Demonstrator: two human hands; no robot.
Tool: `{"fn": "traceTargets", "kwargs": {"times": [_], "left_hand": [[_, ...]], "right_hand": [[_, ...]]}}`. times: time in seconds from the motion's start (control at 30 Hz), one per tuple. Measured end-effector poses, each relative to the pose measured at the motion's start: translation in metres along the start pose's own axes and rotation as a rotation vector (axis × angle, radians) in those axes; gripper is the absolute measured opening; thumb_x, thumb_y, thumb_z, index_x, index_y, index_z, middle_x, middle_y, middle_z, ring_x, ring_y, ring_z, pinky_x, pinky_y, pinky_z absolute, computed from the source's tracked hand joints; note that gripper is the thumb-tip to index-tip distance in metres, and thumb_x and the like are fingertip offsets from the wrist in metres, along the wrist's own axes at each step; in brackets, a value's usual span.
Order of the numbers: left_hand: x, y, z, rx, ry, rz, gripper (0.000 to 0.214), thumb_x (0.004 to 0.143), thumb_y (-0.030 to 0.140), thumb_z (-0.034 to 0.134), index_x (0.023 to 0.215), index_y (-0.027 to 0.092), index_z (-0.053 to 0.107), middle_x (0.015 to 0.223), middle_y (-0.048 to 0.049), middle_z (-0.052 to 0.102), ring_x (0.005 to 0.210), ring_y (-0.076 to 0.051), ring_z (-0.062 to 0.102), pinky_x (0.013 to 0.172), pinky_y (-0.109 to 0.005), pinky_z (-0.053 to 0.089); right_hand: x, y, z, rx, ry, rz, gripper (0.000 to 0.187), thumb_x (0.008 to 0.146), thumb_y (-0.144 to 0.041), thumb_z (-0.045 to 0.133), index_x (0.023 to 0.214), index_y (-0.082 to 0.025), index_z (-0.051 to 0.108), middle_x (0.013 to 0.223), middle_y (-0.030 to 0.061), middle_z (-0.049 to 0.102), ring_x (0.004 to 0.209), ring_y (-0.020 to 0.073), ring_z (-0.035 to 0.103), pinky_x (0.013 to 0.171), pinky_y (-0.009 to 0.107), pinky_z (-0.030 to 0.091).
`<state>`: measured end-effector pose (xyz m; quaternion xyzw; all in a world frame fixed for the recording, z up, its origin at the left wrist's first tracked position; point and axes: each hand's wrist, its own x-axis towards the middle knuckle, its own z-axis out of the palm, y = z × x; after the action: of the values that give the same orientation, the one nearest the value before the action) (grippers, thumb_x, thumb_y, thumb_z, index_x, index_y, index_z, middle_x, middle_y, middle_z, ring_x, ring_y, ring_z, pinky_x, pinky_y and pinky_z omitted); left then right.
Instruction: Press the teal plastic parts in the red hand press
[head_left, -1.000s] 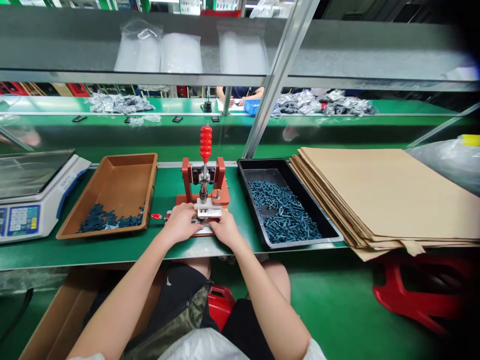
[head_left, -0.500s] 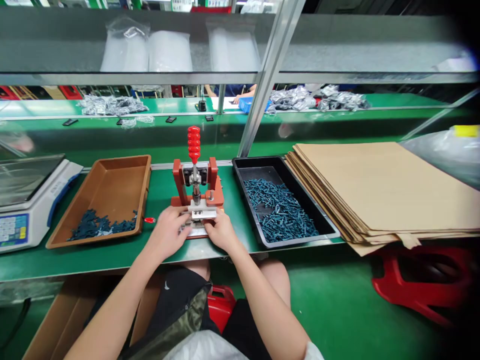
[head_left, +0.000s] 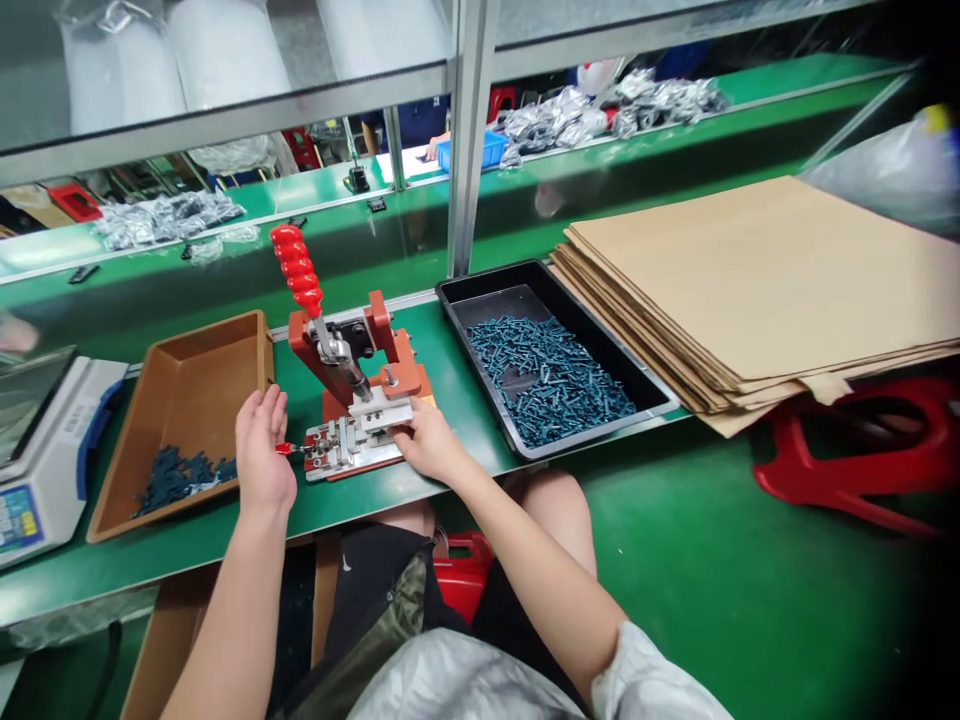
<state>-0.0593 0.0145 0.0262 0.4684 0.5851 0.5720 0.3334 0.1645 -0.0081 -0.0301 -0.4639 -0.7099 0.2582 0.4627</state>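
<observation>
Left hand point(head_left: 262, 450): open and released, palm turned up, fingers raised, between the brown tray point(head_left: 187, 420) and the press.
Right hand point(head_left: 429, 442): loose, fingertips resting on the press point(head_left: 349, 445) plate, not gripping.
Bench point(head_left: 360, 515): green; black tray point(head_left: 480, 295) of blue parts point(head_left: 551, 385) right of the right hand, then cardboard sheets point(head_left: 757, 280).
Change: left hand has lifted off the press.
</observation>
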Motion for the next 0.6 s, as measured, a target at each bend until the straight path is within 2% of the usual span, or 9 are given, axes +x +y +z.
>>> {"fn": "traceTargets", "kwargs": {"times": [0.13, 0.2, 0.27, 0.37, 0.43, 0.53, 0.6], "left_hand": [[-0.003, 0.006, -0.003, -0.049, -0.084, 0.012, 0.054, 0.096, 0.053, 0.037, 0.143, 0.026, 0.044, 0.157, -0.0122, 0.045, 0.144, -0.023, 0.046, 0.119, -0.043, 0.038], [-0.006, 0.008, 0.003, -0.104, -0.143, -0.016, 0.054, 0.098, 0.052, 0.031, 0.142, 0.025, 0.046, 0.156, -0.0122, 0.045, 0.144, -0.024, 0.045, 0.120, -0.045, 0.038], [-0.011, 0.008, 0.015, -0.110, -0.165, 0.015, 0.055, 0.098, 0.052, 0.033, 0.144, 0.024, 0.045, 0.158, -0.0117, 0.043, 0.147, -0.026, 0.041, 0.122, -0.046, 0.034], [-0.021, 0.003, 0.031, -0.043, -0.151, 0.128, 0.057, 0.100, 0.052, 0.033, 0.151, 0.027, 0.037, 0.165, -0.0085, 0.032, 0.151, -0.024, 0.032, 0.125, -0.044, 0.029], [-0.024, -0.002, 0.034, -0.012, -0.164, 0.179, 0.060, 0.101, 0.056, 0.028, 0.153, 0.029, 0.033, 0.166, -0.0071, 0.029, 0.152, -0.023, 0.031, 0.125, -0.042, 0.028], [-0.026, -0.008, 0.032, 0.051, -0.264, 0.232, 0.065, 0.099, 0.063, 0.027, 0.153, 0.028, 0.034, 0.164, -0.0065, 0.033, 0.151, -0.023, 0.032, 0.124, -0.038, 0.031], [-0.028, -0.011, 0.032, 0.176, -0.352, 0.244, 0.068, 0.099, 0.065, 0.025, 0.155, 0.027, 0.031, 0.161, -0.0072, 0.038, 0.150, -0.023, 0.035, 0.124, -0.039, 0.032]], "right_hand": [[0.001, 0.001, 0.000, 0.006, -0.003, 0.013, 0.028, 0.084, -0.006, 0.060, 0.099, -0.024, 0.077, 0.116, 0.0072, 0.068, 0.109, 0.0245, 0.065, 0.099, 0.038, 0.053], [0.001, 0.002, 0.001, 0.014, 0.004, 0.009, 0.028, 0.084, -0.007, 0.059, 0.097, -0.023, 0.077, 0.116, 0.0071, 0.068, 0.110, 0.0247, 0.065, 0.100, 0.038, 0.053], [0.000, 0.003, 0.001, 0.026, 0.005, 0.007, 0.027, 0.085, -0.008, 0.059, 0.098, -0.023, 0.077, 0.116, 0.0073, 0.068, 0.110, 0.0249, 0.065, 0.100, 0.039, 0.053], [-0.001, 0.004, 0.001, 0.041, 0.005, 0.033, 0.026, 0.086, -0.011, 0.059, 0.100, -0.024, 0.077, 0.115, 0.0066, 0.068, 0.109, 0.0247, 0.066, 0.098, 0.039, 0.053], [-0.001, 0.005, 0.000, 0.051, 0.000, 0.038, 0.026, 0.085, -0.011, 0.059, 0.100, -0.024, 0.077, 0.115, 0.0060, 0.069, 0.108, 0.0243, 0.066, 0.098, 0.039, 0.053], [-0.001, 0.007, -0.002, 0.070, 0.008, 0.026, 0.027, 0.084, -0.010, 0.057, 0.101, -0.023, 0.075, 0.112, 0.0059, 0.070, 0.106, 0.0238, 0.066, 0.096, 0.037, 0.052], [-0.001, 0.010, -0.003, 0.070, 0.045, 0.064, 0.027, 0.083, -0.010, 0.056, 0.101, -0.022, 0.073, 0.105, 0.0058, 0.071, 0.098, 0.0230, 0.067, 0.090, 0.035, 0.053]]}}
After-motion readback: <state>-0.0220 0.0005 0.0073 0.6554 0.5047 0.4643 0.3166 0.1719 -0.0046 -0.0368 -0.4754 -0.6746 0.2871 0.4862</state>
